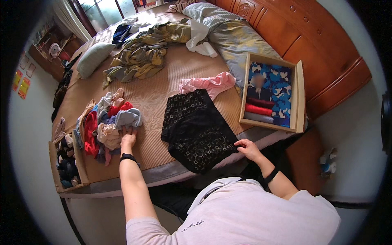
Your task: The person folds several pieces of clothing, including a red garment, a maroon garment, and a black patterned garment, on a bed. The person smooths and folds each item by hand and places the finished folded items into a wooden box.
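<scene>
A black garment with open lace panels lies spread on the woven bed mat in front of me. My right hand has its thumb and fingertips pinched on the garment's lower right edge. My left hand reaches into the near right side of a pile of crumpled underwear, its fingertips against a grey-blue piece. Whether those fingers grip the cloth cannot be told. In the pile are also a red piece and a beige piece. Pink underpants lie just beyond the black garment, partly covered by it.
At right, a wooden drawer holds rolled garments on a blue patterned lining. Another open box at left contains dark, bundled cloth. Farther back are a crumpled quilt, a cushion and a paper roll. A carved headboard borders the right.
</scene>
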### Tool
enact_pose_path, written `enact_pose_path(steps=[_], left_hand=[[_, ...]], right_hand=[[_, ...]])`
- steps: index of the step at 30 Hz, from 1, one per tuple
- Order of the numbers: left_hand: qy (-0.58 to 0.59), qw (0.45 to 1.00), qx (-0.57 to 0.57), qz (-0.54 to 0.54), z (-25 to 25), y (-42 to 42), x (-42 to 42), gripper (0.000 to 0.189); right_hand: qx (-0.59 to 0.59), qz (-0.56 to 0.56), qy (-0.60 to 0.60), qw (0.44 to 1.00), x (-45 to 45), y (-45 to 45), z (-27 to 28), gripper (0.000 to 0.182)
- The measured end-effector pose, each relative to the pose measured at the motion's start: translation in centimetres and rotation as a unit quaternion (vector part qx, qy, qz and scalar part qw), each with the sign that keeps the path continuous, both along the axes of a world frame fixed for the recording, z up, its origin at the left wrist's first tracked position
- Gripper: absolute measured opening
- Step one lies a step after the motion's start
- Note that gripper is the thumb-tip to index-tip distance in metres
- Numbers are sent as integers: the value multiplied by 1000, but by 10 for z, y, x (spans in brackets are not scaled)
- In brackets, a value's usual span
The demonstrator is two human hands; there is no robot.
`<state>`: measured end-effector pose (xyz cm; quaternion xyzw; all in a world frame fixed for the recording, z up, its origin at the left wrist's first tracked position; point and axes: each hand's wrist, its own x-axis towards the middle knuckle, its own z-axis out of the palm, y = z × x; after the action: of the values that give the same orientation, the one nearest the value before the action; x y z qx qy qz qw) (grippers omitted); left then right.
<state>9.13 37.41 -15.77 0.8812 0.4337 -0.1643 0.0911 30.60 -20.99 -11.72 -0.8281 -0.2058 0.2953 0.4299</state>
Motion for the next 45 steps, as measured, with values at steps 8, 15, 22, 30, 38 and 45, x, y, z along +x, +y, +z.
enact_pose_path(steps=[8, 15, 22, 30, 38, 45], left_hand=[[-231, 960, -148, 51, 8, -17, -10, 73], [-493, 850, -66, -172, 34, -254, -10, 54], [-400, 862, -13, -311, 39, -358, -13, 34], [-348, 876, -184, -278, 80, -339, -49, 15], [-476, 855, -165, 122, 49, -266, -21, 27], [-251, 924, -205, 201, 51, -220, 35, 44]], right_hand=[[204, -163, 243, 934, 11, -6, -6, 15], [232, -149, 207, 939, 10, -16, -20, 15], [261, -177, 235, 919, 7, -18, -20, 18], [65, 37, 129, 989, -8, -29, -10, 13], [12, 10, -28, 999, -5, 13, 3, 28], [-44, -34, -93, 994, 35, 87, -9, 49]])
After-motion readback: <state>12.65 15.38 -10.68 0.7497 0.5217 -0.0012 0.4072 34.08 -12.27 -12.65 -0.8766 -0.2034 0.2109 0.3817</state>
